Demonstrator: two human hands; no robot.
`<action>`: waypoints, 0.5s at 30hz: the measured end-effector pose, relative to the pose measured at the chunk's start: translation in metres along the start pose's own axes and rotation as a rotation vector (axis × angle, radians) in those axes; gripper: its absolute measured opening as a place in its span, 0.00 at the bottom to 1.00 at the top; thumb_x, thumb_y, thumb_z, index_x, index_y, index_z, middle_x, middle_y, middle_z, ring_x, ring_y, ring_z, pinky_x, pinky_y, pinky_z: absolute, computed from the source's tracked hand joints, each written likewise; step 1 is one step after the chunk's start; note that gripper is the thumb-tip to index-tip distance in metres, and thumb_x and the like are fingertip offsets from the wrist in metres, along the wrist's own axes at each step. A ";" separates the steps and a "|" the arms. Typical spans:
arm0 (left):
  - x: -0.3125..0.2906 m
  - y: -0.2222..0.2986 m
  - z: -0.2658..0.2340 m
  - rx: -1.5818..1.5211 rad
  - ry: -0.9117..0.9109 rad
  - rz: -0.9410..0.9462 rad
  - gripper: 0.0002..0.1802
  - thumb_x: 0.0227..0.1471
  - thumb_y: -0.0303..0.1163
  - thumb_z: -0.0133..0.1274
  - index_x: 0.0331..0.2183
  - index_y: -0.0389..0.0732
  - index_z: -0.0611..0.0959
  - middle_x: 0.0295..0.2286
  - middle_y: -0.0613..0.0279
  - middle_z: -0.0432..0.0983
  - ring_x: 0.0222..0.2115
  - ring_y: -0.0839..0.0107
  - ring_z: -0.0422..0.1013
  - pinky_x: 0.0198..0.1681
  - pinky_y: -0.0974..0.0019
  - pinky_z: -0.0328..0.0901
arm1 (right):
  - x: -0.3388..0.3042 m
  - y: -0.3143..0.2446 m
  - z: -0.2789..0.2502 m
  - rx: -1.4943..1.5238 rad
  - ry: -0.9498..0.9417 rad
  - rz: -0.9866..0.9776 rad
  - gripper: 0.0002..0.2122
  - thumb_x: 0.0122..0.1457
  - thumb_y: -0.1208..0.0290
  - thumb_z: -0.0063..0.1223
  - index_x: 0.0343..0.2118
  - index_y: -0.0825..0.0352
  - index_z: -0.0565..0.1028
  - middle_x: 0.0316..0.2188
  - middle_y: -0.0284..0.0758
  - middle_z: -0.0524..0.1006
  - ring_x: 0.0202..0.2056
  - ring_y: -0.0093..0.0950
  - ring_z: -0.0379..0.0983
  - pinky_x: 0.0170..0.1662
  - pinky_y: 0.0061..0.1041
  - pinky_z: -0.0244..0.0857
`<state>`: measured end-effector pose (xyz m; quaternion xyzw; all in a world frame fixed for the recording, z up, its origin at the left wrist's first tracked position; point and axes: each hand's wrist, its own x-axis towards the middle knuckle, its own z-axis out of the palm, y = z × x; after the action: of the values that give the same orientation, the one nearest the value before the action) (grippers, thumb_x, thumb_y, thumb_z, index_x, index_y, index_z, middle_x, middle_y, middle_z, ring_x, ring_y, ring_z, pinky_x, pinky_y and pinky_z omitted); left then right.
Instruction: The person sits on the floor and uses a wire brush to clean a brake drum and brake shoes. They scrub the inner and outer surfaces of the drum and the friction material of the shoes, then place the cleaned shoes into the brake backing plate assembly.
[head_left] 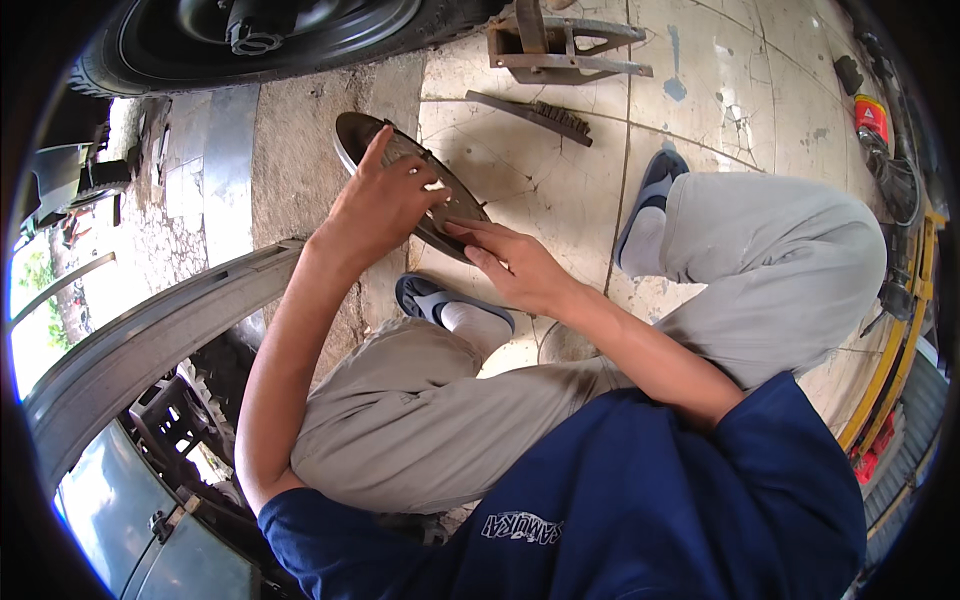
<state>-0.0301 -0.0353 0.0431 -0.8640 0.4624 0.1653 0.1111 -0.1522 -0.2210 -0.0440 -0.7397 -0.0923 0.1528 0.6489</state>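
over cracked tiles near a wheel, the partly curled left hand and right hand hold a metal disc.

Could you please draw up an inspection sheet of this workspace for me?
Surface: pale tiled floor, stained and cracked in places.
Job's things: a round, dark metal disc, tilted between the hands.
Clutter: a brush and a metal frame on the tiles, beyond the disc.
Hands: left hand on the disc, index finger extended toward its rim; right hand touching the disc near its lower edge; grip partly hidden on both.
Cables: nothing seen that is clearly a cable.
Surroundings: a wheel at the top; a red can at the right.
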 end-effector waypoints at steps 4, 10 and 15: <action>0.000 -0.001 -0.002 -0.016 -0.024 0.010 0.22 0.50 0.22 0.54 0.46 0.54 0.84 0.44 0.68 0.79 0.54 0.72 0.69 0.71 0.44 0.43 | 0.005 0.008 0.001 -0.048 0.019 0.034 0.17 0.68 0.71 0.43 0.57 0.67 0.72 0.50 0.44 0.78 0.50 0.40 0.76 0.54 0.31 0.67; 0.002 0.000 -0.004 -0.049 -0.007 0.007 0.22 0.49 0.22 0.54 0.46 0.53 0.84 0.44 0.68 0.79 0.55 0.71 0.69 0.71 0.43 0.43 | 0.009 0.007 0.005 -0.013 0.052 0.082 0.16 0.68 0.71 0.43 0.55 0.67 0.74 0.50 0.44 0.78 0.49 0.41 0.75 0.53 0.33 0.68; 0.002 0.001 0.000 -0.032 0.010 0.020 0.23 0.48 0.21 0.55 0.46 0.53 0.84 0.44 0.68 0.79 0.55 0.71 0.69 0.71 0.44 0.43 | 0.008 0.002 0.009 -0.033 0.127 -0.034 0.16 0.68 0.71 0.43 0.55 0.66 0.74 0.45 0.43 0.80 0.44 0.41 0.78 0.49 0.33 0.69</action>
<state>-0.0298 -0.0370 0.0427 -0.8617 0.4690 0.1697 0.0934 -0.1480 -0.2106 -0.0480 -0.7569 -0.0661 0.0927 0.6435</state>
